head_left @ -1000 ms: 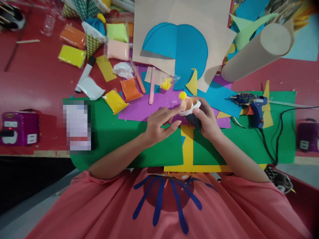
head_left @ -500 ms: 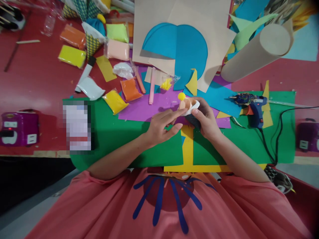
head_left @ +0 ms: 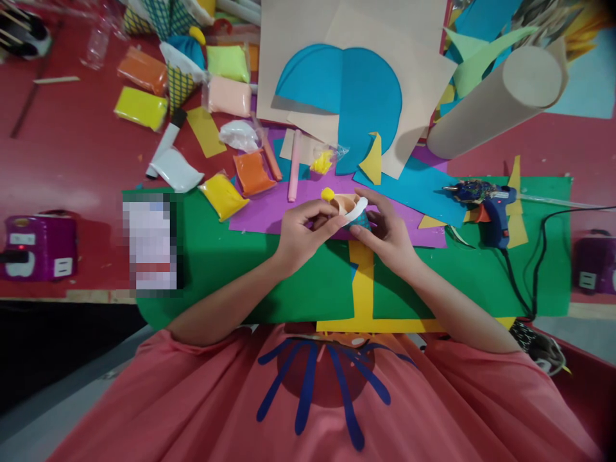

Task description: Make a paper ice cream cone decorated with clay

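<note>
A small cone craft (head_left: 360,215) with a white rim, peach filling, a yellow ball at its upper left and a teal patterned lower part is held between my hands. My left hand (head_left: 303,232) pinches its left side, thumb on the white rim. On the right, my right hand (head_left: 389,236) grips the teal part between thumb and fingers. Beneath them lie a purple sheet (head_left: 269,208) and a green sheet (head_left: 231,276). A pink stick (head_left: 293,167) and a small bag with yellow bits (head_left: 322,160) lie just beyond.
A glue gun (head_left: 495,212) with a black cord lies at the right, near a rolled beige sheet (head_left: 471,122). Several clay packets, one orange (head_left: 253,173), lie at the left beyond a blurred rectangular object (head_left: 151,244). Blue foam (head_left: 370,90) rests on beige sheets.
The cone craft has moved left and turned, showing more of its teal side. My left hand has gone from touching it with extended fingers to pinching its edge.
</note>
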Action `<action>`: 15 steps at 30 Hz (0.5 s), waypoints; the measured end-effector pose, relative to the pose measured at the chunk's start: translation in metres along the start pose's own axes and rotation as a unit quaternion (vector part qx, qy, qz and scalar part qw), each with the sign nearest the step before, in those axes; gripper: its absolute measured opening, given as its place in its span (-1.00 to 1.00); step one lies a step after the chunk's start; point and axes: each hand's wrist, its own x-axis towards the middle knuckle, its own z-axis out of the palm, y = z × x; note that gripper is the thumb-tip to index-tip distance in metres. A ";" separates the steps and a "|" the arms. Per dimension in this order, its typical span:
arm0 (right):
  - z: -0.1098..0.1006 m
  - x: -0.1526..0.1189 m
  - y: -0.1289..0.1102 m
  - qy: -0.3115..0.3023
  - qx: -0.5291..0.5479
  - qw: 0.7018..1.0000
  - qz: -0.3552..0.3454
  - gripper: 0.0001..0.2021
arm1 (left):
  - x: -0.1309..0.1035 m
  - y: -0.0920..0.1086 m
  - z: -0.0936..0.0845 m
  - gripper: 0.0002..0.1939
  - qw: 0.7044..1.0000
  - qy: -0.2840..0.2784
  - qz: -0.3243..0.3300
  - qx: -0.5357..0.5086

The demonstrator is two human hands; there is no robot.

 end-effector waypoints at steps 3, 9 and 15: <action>0.000 0.001 0.001 0.012 0.013 1.000 0.000 -0.42 | 0.003 -0.003 0.000 -0.59 0.998 0.003 -0.042 -0.035; -0.003 0.004 0.004 -0.060 0.164 0.981 0.088 -0.39 | 0.006 -0.007 -0.001 -0.60 0.994 0.003 -0.055 -0.089; -0.003 0.004 0.001 -0.095 0.202 0.969 0.108 -0.43 | 0.002 -0.002 -0.002 -0.76 0.997 -0.001 -0.003 -0.076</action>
